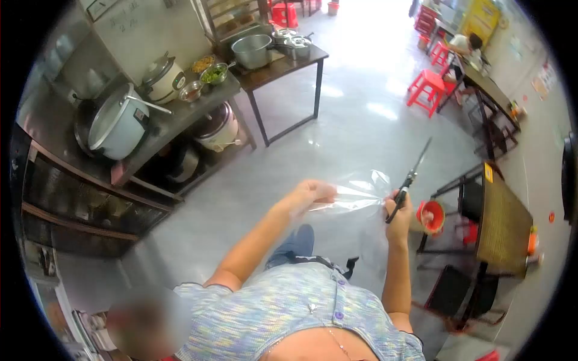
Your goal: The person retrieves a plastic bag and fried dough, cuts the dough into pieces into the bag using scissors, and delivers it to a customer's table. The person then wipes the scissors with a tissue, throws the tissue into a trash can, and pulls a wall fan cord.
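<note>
A clear plastic bag or sheet (358,195) is stretched between my two hands, above the grey floor. My left hand (311,194) pinches one end of it, thumb against fingers. On the other side, my right hand (398,218) is closed on the gathered end of the plastic. The same hand also grips a long tool (410,178) with a black handle and a narrow grey blade. The blade points up and away from me; whether it has one blade or two I cannot tell.
To the left, a counter (153,135) bears a large pot (120,123), a rice cooker (164,78) and bowls of food (214,73). A side table (280,71) holds a metal basin (251,51). Right: a red-rimmed bin (430,218), a table (503,219), red stools (426,90) and a seated person (466,48).
</note>
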A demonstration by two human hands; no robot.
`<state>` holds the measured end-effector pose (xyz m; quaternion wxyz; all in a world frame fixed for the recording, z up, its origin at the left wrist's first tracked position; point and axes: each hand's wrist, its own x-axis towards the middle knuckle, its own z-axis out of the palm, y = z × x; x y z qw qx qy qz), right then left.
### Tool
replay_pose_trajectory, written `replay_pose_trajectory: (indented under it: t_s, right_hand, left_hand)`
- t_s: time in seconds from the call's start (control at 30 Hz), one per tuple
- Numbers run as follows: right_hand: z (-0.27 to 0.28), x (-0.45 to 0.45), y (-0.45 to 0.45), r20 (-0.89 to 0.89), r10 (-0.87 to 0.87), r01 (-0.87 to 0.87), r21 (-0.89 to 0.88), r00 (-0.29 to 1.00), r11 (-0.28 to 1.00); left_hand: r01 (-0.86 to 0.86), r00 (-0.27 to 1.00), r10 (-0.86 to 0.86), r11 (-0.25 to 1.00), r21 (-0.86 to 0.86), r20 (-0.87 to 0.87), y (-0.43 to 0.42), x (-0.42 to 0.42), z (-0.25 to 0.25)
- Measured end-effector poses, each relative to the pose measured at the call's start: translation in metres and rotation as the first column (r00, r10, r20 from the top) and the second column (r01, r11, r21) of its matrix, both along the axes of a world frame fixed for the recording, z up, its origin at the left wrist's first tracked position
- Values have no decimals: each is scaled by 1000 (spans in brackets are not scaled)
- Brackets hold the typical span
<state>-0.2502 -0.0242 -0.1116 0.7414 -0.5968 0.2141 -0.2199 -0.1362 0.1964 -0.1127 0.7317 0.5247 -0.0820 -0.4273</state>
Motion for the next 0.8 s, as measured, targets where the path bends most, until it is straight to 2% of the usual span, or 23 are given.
replay_pose_trajectory:
  t_s: [0.1, 0.17, 0.2, 0.3, 0.33, 0.37, 0.43, 0.5, 0.53, 0.57, 0.6, 0.7, 0.73, 0.8]
  right_hand:
    - [-30, 110, -63, 6, 44, -42, -185, 999, 982]
    - [-36, 174, -97, 20, -22, 26, -215, 1000, 976]
    - [-36, 207, -112, 31, -67, 72, -224, 997, 972]
    - [-18, 290, -150, 50, -16, 26, -208, 999, 978]
    - [-13, 315, -166, -7, 27, -28, -259, 1000, 966]
    - [-2, 338, -178, -74, 75, -92, -265, 994, 960]
    - [4, 388, -200, 15, 10, -7, -209, 1000, 978]
    - [6, 443, -233, 66, -84, 87, -43, 994, 995]
    - [-12, 469, -258, 118, -99, 100, -5, 988, 995]
    - [-8, 503, -273, 159, -73, 95, -136, 985, 986]
    - [-11, 537, -293, 172, -70, 94, -136, 983, 986]
    - [-17, 623, -346, 141, -12, 34, -158, 990, 987]
    - [-15, 663, -366, 135, 25, -1, -178, 991, 984]
    - [-11, 742, -399, 136, 82, -46, -247, 987, 968]
  left_hand:
    - [-214, 969, 217, 976, -31, 120, -57, 94, -27]
    - [-363, 884, 293, 921, 140, 364, -96, 156, -22]
    - [-437, 824, 294, 874, 211, 484, -117, 192, -17]
    - [-525, 621, 225, 831, 186, 751, -205, 298, -48]
    - [-476, 620, 51, 817, 325, 783, -235, 318, -28]
    - [-434, 599, -133, 775, 460, 789, -263, 341, 0]
    - [-318, 572, 13, 925, 207, 820, -315, 371, 18]
    - [-208, 552, 63, 976, 64, 832, -380, 428, -33]
    - [-133, 741, 112, 991, -19, 662, -400, 455, -23]
    - [-80, 889, 126, 989, -121, 441, -419, 478, -5]
    - [-57, 976, 103, 971, -234, 190, -437, 506, 3]
    - [-87, 809, 165, 983, -162, 564, -482, 593, -23]
    - [-9, 833, 34, 999, -48, 553, -487, 633, -10]
    - [-218, 828, 213, 974, -52, 519, -504, 696, -15]
